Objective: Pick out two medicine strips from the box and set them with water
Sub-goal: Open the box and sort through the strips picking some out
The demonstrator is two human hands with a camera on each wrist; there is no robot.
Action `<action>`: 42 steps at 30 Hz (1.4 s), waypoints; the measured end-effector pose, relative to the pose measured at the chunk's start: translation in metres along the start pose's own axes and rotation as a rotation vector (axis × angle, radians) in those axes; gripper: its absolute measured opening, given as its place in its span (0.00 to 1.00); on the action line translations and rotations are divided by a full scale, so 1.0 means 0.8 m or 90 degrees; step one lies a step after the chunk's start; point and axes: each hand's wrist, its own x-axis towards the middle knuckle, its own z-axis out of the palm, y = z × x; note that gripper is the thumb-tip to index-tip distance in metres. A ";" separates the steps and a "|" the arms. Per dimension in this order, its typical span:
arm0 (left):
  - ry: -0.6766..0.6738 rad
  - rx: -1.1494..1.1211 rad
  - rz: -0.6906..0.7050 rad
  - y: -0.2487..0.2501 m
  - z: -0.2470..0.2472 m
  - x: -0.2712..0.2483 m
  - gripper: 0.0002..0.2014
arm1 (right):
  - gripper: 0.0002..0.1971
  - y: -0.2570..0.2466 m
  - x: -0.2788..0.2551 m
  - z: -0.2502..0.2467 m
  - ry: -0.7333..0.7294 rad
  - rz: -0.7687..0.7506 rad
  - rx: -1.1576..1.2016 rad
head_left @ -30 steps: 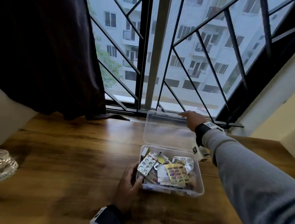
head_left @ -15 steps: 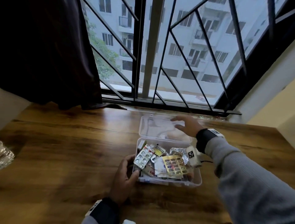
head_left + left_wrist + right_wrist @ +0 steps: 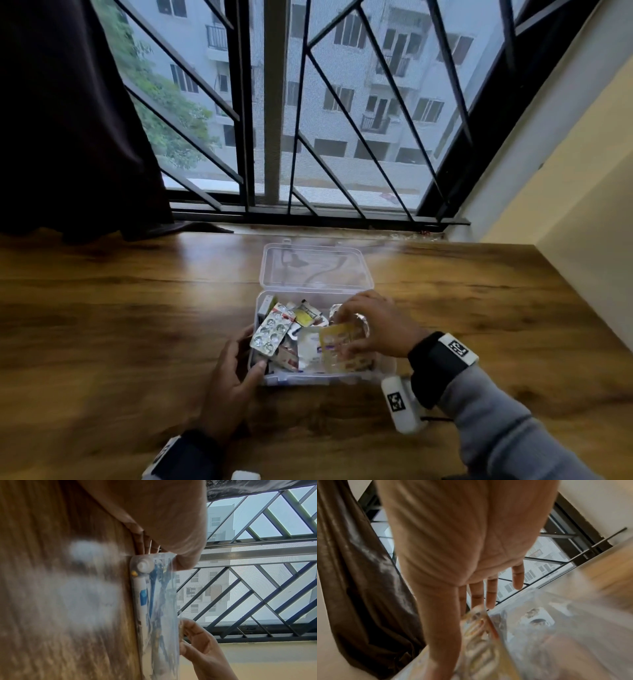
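Wooden table [image 3: 102, 325] runs up to a barred window [image 3: 308, 137], dark curtain [image 3: 68, 120] at far left, cream wall at right.

Right hand [image 3: 373, 325] is down in the clear plastic box [image 3: 387, 368]; thumb and fingers pinch the top edge of a yellow medicine strip [image 3: 342, 346], tipping it up off the pile. Right wrist view, blurred: thumb lies along the yellow strip [image 3: 477, 626], other fingers [image 3: 491, 593] straight; a foil blister pack [image 3: 537, 616] sits just beside it.

Left hand [image 3: 233, 373] grips the box's near-left corner, thumb on the front wall, fingers curled round the left side. A silver blister strip [image 3: 270, 330] overhangs the left rim, just above those fingers.

Box's hinged lid [image 3: 315, 267] lies flat open behind it, toward the window. Bare wood left, right and in front of the box; table edge falls off at far right by the wall.

Left wrist view only: through the box's [image 3: 168, 628] front wall, a white tube with a blue label [image 3: 142, 599], cap toward the left hand [image 3: 171, 513]; right hand [image 3: 202, 649] seen above the rim.

Also in the box: a yellow-black sachet [image 3: 308, 313], white packet [image 3: 308, 353]. Print too blurred to read. Wrist bands carry square black-white markers [image 3: 457, 347]. No water in view.
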 end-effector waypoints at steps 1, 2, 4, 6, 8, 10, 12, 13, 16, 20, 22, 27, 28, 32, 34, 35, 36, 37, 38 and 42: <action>0.001 -0.003 0.000 0.001 0.000 0.000 0.29 | 0.16 0.001 -0.004 -0.005 0.025 0.000 0.045; 0.004 -0.003 -0.002 0.000 0.000 0.000 0.31 | 0.12 0.002 -0.009 -0.011 0.041 -0.006 0.107; 0.007 0.005 -0.004 0.000 -0.001 0.000 0.31 | 0.08 0.001 -0.020 -0.025 0.066 -0.038 0.228; 0.010 0.014 -0.007 -0.001 -0.001 0.001 0.30 | 0.07 -0.002 -0.033 -0.038 0.112 -0.084 0.320; 0.011 0.010 -0.013 -0.003 -0.002 0.001 0.31 | 0.08 -0.002 -0.047 -0.045 0.170 -0.117 0.364; 0.007 0.012 -0.019 -0.004 -0.003 0.000 0.33 | 0.07 -0.001 -0.057 -0.045 0.258 -0.171 0.263; 0.008 0.014 -0.020 -0.004 -0.004 0.000 0.33 | 0.10 -0.001 -0.061 -0.038 0.344 -0.233 0.073; 0.009 0.016 -0.019 -0.004 -0.003 0.000 0.32 | 0.12 0.002 -0.060 -0.032 0.364 -0.245 0.010; 0.006 0.011 -0.017 -0.002 -0.002 -0.001 0.29 | 0.11 0.016 -0.054 -0.013 0.378 -0.194 -0.031; 0.004 0.012 -0.009 0.003 -0.002 -0.001 0.29 | 0.05 0.025 -0.041 0.014 0.323 -0.048 -0.001; 0.001 0.013 -0.010 0.002 -0.002 -0.001 0.30 | 0.06 0.020 -0.038 0.021 0.228 -0.003 -0.028; 0.013 0.017 -0.010 0.003 -0.004 -0.001 0.29 | 0.09 -0.004 -0.037 0.016 0.253 -0.013 -0.019; 0.011 0.021 -0.012 0.003 -0.004 -0.001 0.29 | 0.08 -0.011 -0.034 0.013 0.253 -0.021 -0.017; 0.005 0.032 -0.018 0.007 -0.004 -0.002 0.27 | 0.26 -0.033 -0.018 0.010 0.108 -0.041 -0.076; 0.008 0.033 -0.020 0.008 -0.005 -0.002 0.27 | 0.38 -0.042 -0.011 0.013 0.018 -0.022 -0.137; 0.009 0.031 -0.021 0.009 -0.005 -0.003 0.27 | 0.40 -0.046 -0.008 0.015 0.008 -0.014 -0.146; 0.010 0.030 -0.023 0.009 -0.005 -0.003 0.27 | 0.39 -0.048 -0.006 0.016 0.017 -0.011 -0.140; 0.010 0.029 -0.024 0.010 -0.004 -0.003 0.28 | 0.37 -0.049 -0.004 0.017 0.039 -0.012 -0.127; 0.010 0.029 -0.022 0.011 -0.004 -0.003 0.27 | 0.33 -0.049 -0.003 0.018 0.066 -0.018 -0.115; 0.012 0.028 -0.016 0.013 -0.003 -0.004 0.26 | 0.12 -0.045 -0.011 0.004 0.142 -0.056 0.000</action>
